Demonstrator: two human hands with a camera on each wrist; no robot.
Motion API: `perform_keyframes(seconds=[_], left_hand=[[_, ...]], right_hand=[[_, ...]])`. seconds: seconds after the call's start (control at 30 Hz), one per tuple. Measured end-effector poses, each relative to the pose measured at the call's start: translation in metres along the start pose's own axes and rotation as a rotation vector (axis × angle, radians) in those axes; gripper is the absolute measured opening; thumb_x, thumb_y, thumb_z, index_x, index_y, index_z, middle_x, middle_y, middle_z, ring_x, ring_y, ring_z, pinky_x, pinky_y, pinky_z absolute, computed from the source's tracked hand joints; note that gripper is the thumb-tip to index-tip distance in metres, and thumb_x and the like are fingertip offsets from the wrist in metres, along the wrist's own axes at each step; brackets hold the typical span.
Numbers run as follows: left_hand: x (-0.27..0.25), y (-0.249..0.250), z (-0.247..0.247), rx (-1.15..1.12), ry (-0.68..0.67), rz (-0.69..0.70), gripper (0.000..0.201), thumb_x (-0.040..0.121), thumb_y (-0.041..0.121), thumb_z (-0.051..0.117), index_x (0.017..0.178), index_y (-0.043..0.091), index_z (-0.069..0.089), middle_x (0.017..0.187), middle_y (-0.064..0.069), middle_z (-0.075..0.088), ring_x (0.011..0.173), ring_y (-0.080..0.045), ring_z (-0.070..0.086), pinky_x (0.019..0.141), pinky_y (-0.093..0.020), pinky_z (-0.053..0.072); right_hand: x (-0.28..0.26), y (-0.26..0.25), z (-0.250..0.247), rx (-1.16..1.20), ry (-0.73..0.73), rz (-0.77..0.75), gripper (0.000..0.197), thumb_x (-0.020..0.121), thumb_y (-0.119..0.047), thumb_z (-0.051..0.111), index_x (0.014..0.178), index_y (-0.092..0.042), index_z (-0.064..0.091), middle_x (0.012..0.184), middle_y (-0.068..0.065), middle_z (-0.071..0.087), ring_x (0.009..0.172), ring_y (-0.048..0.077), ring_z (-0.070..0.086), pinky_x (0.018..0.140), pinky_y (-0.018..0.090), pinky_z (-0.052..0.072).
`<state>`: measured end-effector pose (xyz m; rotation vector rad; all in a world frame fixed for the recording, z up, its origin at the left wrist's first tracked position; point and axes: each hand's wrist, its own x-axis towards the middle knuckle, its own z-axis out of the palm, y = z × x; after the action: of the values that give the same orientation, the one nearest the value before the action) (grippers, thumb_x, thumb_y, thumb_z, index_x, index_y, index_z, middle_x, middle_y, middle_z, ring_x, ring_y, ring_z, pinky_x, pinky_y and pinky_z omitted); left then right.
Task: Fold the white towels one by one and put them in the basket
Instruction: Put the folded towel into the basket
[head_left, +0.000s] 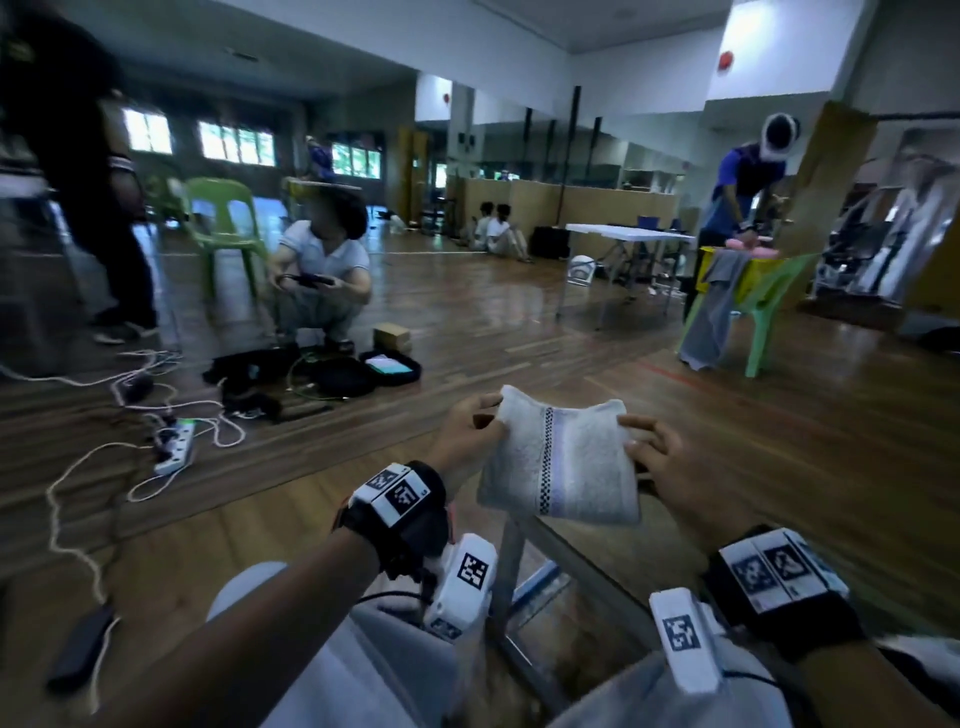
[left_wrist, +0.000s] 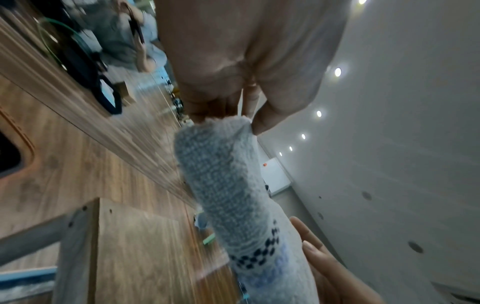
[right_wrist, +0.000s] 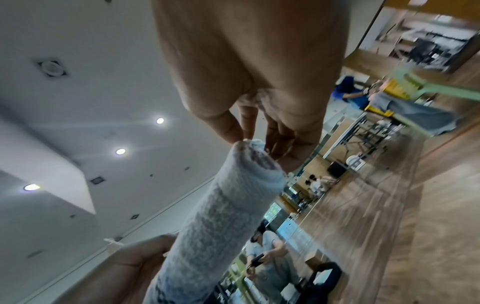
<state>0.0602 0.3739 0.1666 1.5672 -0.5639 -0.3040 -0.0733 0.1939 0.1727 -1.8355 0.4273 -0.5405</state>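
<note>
From the head view, the white towel (head_left: 558, 462) hangs in the air above the person's lap, already folded into a small thick rectangle with a checked stripe running down its middle; the left hand (head_left: 475, 426) pinches its upper left corner and the right hand (head_left: 657, 457) grips its right edge with the fingers curled over the front. No basket shows here, and nothing carries the towel but the two hands. In the left wrist view, thumb and fingertips (left_wrist: 262, 123) clamp the towel's (left_wrist: 226, 185) bunched top edge, layers stacked. In the right wrist view, the fingers (right_wrist: 280, 144) nip the towel's (right_wrist: 228, 205) end, where the layers look slightly uneven. To do this fold well, I judge both hands should keep the corners matched and the cloth taut so the layers do not slip.
</note>
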Motion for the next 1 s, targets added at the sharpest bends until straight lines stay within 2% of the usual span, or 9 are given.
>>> perform_keyframes(seconds=[0.13,0.33,0.4,0.5,0.63,0.73,0.8,0.87,1.0], left_hand=[[-0.013,-0.003,-0.041,0.058,0.156,0.010,0.033,0.090,0.005,0.050,0.123,0.008,0.054,0.103,-0.007,0.062,0.082,-0.010,0.058,0.059,-0.014,0.048],[-0.022,-0.013,-0.098,0.104,0.316,0.001,0.033,0.090,0.009,0.054,0.123,0.009,0.055,0.116,-0.009,0.062,0.103,-0.020,0.059,0.087,-0.035,0.051],[-0.021,-0.022,-0.113,0.092,0.344,-0.014,0.034,0.090,0.009,0.055,0.124,0.008,0.055,0.115,-0.009,0.063,0.102,-0.019,0.060,0.086,-0.032,0.051],[-0.015,-0.042,-0.129,0.082,0.366,-0.028,0.030,0.090,0.006,0.054,0.121,0.006,0.056,0.107,-0.005,0.064,0.091,-0.012,0.060,0.074,-0.020,0.051],[-0.002,-0.085,-0.144,0.075,0.380,-0.093,0.026,0.091,0.006,0.054,0.117,0.010,0.056,0.095,0.003,0.062,0.085,-0.009,0.058,0.068,-0.019,0.050],[0.008,-0.131,-0.150,0.053,0.373,-0.211,0.027,0.092,0.005,0.053,0.118,0.010,0.055,0.091,0.002,0.060,0.080,-0.009,0.057,0.064,-0.020,0.049],[0.015,-0.169,-0.154,0.043,0.364,-0.312,0.030,0.092,0.003,0.052,0.121,0.006,0.054,0.100,-0.007,0.061,0.085,-0.015,0.056,0.067,-0.023,0.049],[0.024,-0.213,-0.156,0.068,0.353,-0.409,0.033,0.090,0.001,0.051,0.123,0.004,0.055,0.109,-0.015,0.060,0.093,-0.019,0.055,0.076,-0.029,0.046],[0.043,-0.293,-0.161,0.150,0.299,-0.586,0.035,0.088,-0.002,0.050,0.122,0.003,0.057,0.105,-0.012,0.061,0.094,-0.021,0.055,0.088,-0.032,0.045]], right_hand=[[0.015,-0.009,0.040,0.038,-0.135,-0.036,0.023,0.095,-0.006,0.044,0.105,-0.023,0.056,0.103,0.015,0.060,0.080,0.024,0.060,0.063,0.035,0.050],[0.036,-0.017,0.102,0.043,-0.278,-0.071,0.023,0.095,-0.005,0.044,0.111,-0.019,0.053,0.097,0.011,0.058,0.077,0.020,0.058,0.060,0.030,0.049],[0.042,-0.014,0.120,0.052,-0.308,-0.072,0.024,0.095,-0.005,0.044,0.114,-0.016,0.053,0.093,0.011,0.057,0.075,0.021,0.056,0.061,0.030,0.049],[0.053,-0.001,0.143,0.060,-0.340,-0.050,0.023,0.095,-0.006,0.044,0.112,-0.018,0.053,0.090,0.007,0.059,0.073,0.019,0.056,0.060,0.030,0.048],[0.071,0.039,0.178,0.046,-0.355,0.032,0.021,0.095,-0.006,0.044,0.108,-0.020,0.053,0.084,0.003,0.057,0.067,0.014,0.054,0.059,0.029,0.048],[0.083,0.082,0.203,0.012,-0.379,0.130,0.020,0.094,-0.009,0.045,0.105,-0.023,0.053,0.096,0.009,0.059,0.078,0.022,0.057,0.070,0.043,0.051],[0.090,0.115,0.221,-0.036,-0.407,0.202,0.021,0.094,-0.008,0.045,0.108,-0.021,0.052,0.101,0.010,0.056,0.083,0.026,0.055,0.076,0.049,0.050],[0.097,0.152,0.241,-0.105,-0.443,0.272,0.023,0.094,-0.007,0.043,0.113,-0.018,0.050,0.096,0.011,0.054,0.077,0.025,0.052,0.068,0.043,0.046],[0.109,0.220,0.279,-0.216,-0.488,0.417,0.031,0.092,-0.006,0.043,0.122,-0.013,0.049,0.084,0.006,0.053,0.063,0.018,0.046,0.058,0.029,0.037]])
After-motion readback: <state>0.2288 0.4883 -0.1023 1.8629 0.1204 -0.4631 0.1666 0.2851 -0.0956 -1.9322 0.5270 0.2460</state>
